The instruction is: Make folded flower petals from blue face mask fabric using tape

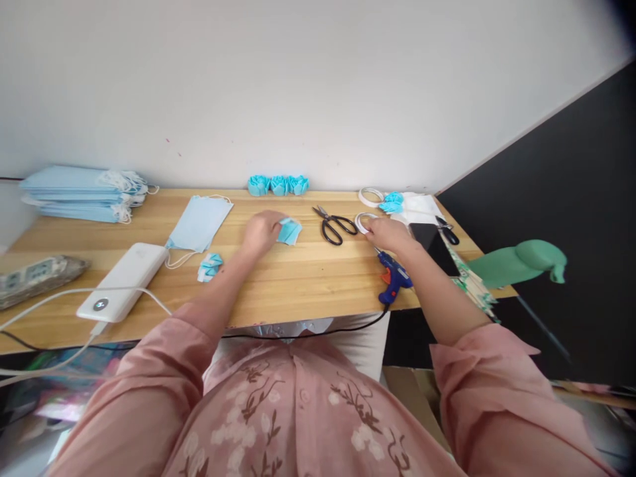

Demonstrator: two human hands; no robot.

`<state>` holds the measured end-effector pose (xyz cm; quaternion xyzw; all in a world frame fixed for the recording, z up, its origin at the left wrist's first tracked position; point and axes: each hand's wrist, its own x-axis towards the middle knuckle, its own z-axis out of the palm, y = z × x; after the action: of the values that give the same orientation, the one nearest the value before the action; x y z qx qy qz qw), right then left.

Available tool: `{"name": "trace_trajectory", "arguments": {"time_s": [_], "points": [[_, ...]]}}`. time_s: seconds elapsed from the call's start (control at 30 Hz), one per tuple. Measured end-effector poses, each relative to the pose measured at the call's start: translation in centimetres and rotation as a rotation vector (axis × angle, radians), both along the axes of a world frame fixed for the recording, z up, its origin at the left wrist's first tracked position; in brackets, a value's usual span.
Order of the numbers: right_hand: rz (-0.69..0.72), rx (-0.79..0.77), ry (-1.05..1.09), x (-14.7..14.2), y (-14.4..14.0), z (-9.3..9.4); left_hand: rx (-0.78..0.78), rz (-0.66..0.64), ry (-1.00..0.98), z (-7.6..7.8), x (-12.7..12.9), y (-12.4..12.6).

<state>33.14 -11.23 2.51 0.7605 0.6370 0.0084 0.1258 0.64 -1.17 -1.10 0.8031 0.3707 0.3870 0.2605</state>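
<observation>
Bare tabletop [293, 285] at centre, scissors [326, 217] beyond, glue gun [395, 273] right

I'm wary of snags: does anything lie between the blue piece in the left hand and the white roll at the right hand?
Yes: the black-handled scissors lie on the table between the blue piece and the white roll.

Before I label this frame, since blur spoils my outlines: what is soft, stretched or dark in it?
In the head view, the left hand looks slightly soft, perhaps from motion; the pink sleeves stretch toward the lower corners, wide-angle fashion; the top right corner is dark.
</observation>
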Motion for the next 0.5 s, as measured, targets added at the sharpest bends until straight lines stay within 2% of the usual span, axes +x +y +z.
{"name": "trace_trajectory", "arguments": {"time_s": [0.07,0.13,0.23,0.3,0.43,0.5], "points": [[-0.011,0.0,0.018,0.5,0.0,0.3,0.102,0.051,0.033,-0.5,0.3,0.0],[-0.046,0.041,0.074,1.1,0.0,0.8,0.173,0.032,0.132,-0.9,0.5,-0.1],[-0.092,0.196,0.228,2.3,-0.3,2.0,0.2,-0.104,0.365,-1.7,1.0,-0.3],[-0.09,0.329,0.339,2.8,-0.9,3.1,0.231,-0.151,0.443,-2.3,1.2,-0.4],[-0.053,0.551,0.47,3.0,-3.0,5.8,0.267,-0.133,0.501,-2.5,1.4,-0.3],[-0.008,0.567,0.475,2.1,-4.3,6.6,0.257,-0.108,0.524,-2.3,1.3,-0.3]]}}
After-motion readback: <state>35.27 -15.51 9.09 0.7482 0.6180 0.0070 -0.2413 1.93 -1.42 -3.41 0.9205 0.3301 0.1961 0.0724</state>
